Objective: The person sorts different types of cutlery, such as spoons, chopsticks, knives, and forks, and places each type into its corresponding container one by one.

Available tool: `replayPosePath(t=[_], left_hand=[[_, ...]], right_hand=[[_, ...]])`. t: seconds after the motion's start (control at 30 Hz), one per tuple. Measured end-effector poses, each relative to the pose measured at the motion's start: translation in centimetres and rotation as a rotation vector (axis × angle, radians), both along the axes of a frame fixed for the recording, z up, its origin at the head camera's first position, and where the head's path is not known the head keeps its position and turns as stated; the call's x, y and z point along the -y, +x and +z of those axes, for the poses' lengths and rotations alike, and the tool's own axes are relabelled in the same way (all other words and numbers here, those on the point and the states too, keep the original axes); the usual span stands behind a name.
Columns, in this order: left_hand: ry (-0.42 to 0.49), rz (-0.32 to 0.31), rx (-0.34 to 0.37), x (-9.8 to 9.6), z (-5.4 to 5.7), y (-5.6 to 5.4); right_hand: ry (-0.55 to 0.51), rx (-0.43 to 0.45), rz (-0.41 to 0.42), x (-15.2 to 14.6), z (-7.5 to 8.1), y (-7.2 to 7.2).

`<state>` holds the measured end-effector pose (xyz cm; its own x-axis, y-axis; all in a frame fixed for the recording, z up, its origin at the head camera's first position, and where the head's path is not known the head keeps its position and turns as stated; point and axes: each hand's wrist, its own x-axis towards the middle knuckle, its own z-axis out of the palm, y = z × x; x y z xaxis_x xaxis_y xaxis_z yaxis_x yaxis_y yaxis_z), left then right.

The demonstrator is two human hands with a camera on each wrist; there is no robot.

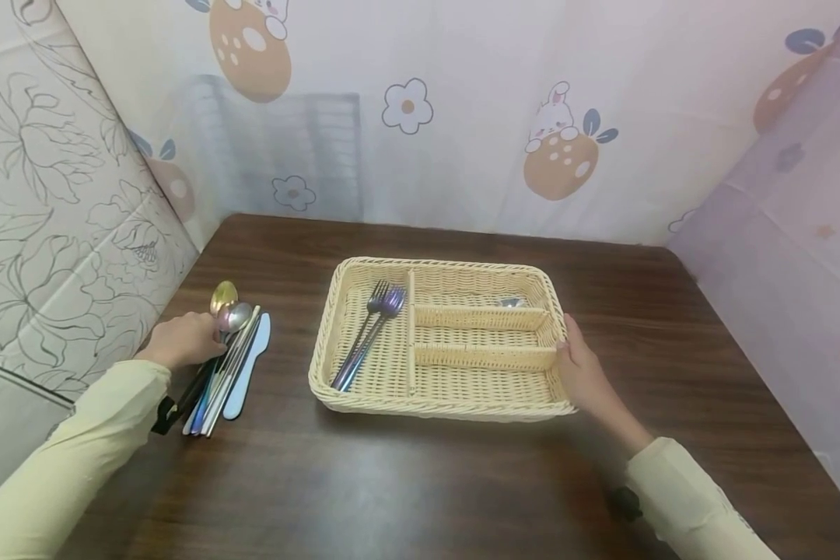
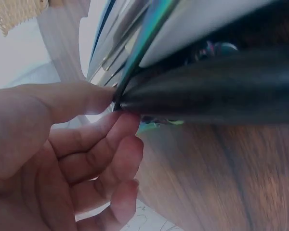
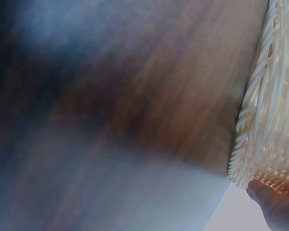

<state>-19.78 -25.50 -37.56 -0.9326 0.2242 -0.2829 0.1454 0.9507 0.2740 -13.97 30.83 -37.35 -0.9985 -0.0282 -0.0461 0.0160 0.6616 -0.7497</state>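
My left hand (image 1: 185,340) is at a bundle of cutlery on the left of the table. In the left wrist view, its thumb and forefinger pinch the thin neck of a piece, seemingly a spoon, beside a thick black handle (image 2: 216,91) and an iridescent handle (image 2: 147,41). A gold spoon (image 1: 224,295) and a silvery spoon (image 1: 236,317) lie with their bowls just beyond the fingers. My right hand (image 1: 586,376) grips the right end of a cream woven basket (image 1: 434,403), thumb over the rim. Two forks (image 1: 371,334) lie in its left compartment.
Chopstick-like silver rods (image 1: 232,373) and a pale blue knife (image 1: 250,365) lie beside the spoons. Dividers (image 1: 479,317) split the basket's right side into three slots; a shiny metal piece (image 1: 511,302) sits in the far one. Patterned curtains (image 1: 462,179) hang behind the dark wooden table (image 1: 364,482).
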Motion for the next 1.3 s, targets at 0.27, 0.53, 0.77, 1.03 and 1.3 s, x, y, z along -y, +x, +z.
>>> replayPosePath(t=[0.27,0.53,0.77,1.03,1.3], left_hand=[[0.020,0.105,0.006,-0.2,0.3,0.0],[0.059,0.124,-0.024,0.3,0.3,0.2],[0.140,0.119,-0.088,1.1,0.4,0.3],[0.133,0.114,-0.124,1.4,0.9,0.0],[0.108,0.077,-0.214,-0.3,3.0,-0.7]], right_hand=[[0.003,-0.010,0.003,-0.1,-0.1,0.0],[0.004,-0.007,0.006,0.0,-0.1,0.0],[0.003,-0.003,0.001,0.0,-0.1,0.0],[0.005,-0.004,0.000,0.0,-0.1,0.1],[0.013,-0.029,-0.005,0.0,-0.2,0.1]])
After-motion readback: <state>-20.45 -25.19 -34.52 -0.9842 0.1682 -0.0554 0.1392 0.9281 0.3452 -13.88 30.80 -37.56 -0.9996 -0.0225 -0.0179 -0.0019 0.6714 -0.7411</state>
